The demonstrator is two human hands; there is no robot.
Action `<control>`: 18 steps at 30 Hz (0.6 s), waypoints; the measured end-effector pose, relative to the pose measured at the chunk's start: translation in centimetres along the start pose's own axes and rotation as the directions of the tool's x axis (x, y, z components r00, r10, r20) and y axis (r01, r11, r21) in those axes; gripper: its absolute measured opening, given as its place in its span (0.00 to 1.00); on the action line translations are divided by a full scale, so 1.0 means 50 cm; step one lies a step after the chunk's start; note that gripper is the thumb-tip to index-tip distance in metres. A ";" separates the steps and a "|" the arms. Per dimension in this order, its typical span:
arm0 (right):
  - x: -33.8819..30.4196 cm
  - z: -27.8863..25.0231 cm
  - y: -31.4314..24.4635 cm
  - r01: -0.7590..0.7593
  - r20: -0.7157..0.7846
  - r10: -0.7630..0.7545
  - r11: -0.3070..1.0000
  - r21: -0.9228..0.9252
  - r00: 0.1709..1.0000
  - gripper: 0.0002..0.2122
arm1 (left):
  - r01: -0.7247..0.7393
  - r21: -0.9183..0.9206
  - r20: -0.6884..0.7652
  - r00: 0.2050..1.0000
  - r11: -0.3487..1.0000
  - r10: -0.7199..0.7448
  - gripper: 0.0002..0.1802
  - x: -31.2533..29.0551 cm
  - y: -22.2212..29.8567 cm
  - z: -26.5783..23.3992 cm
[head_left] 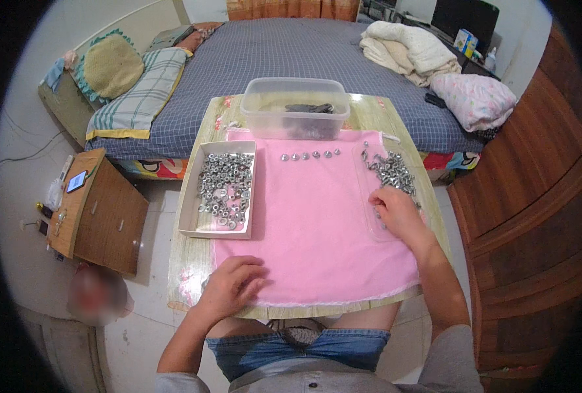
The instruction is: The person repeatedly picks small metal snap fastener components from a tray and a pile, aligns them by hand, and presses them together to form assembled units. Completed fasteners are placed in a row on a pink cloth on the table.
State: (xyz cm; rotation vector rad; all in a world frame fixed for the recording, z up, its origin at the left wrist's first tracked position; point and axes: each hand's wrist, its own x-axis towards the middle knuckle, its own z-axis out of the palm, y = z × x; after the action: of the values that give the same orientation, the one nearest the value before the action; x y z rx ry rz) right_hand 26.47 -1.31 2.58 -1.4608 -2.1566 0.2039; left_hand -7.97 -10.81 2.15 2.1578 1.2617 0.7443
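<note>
My right hand [399,211] reaches into a shallow clear tray [384,237] on the right, fingers pinched together. Whatever is between the fingertips is too small to make out. Beyond that hand, a pile of small silver bolts [395,171] fills the tray's far part. Near the front left edge, my left hand [237,283] rests over the pink cloth [310,216] with loosely bent, parted fingers and nothing in them. Flanged silver nuts [224,187] lie scattered in a white cardboard box [248,229] at the left. Several small metal pieces [306,156] stand in a row across the cloth's far part.
A clear plastic bin [295,128] holding something dark stands at the table's far side. Behind the table [189,262] is a bed [271,52] with pillows and bedding. A wooden cabinet [104,216] stands left, and brown wooden doors [520,216] rise on the right.
</note>
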 end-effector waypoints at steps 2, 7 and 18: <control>0.004 -0.003 -0.005 -0.008 0.003 0.008 1.000 -0.004 1.000 0.04 | -0.003 0.002 -0.008 1.000 1.000 0.003 0.10 -0.003 -0.002 -0.005; 0.011 0.006 -0.052 0.012 -0.119 0.000 0.995 0.099 0.993 0.04 | -0.014 -0.034 -0.053 0.998 0.999 0.012 0.09 -0.005 -0.009 -0.013; 0.032 0.081 -0.147 -0.223 0.212 0.122 0.797 0.561 0.970 0.04 | 0.091 -0.100 -0.327 0.937 0.991 -0.119 0.04 0.074 -0.055 -0.083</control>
State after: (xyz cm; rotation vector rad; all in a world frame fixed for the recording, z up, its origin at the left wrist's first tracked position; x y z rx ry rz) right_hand 17.96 -2.21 2.60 -1.2929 -1.8281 0.9968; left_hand -10.91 -5.66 3.95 1.9340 1.4720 1.1300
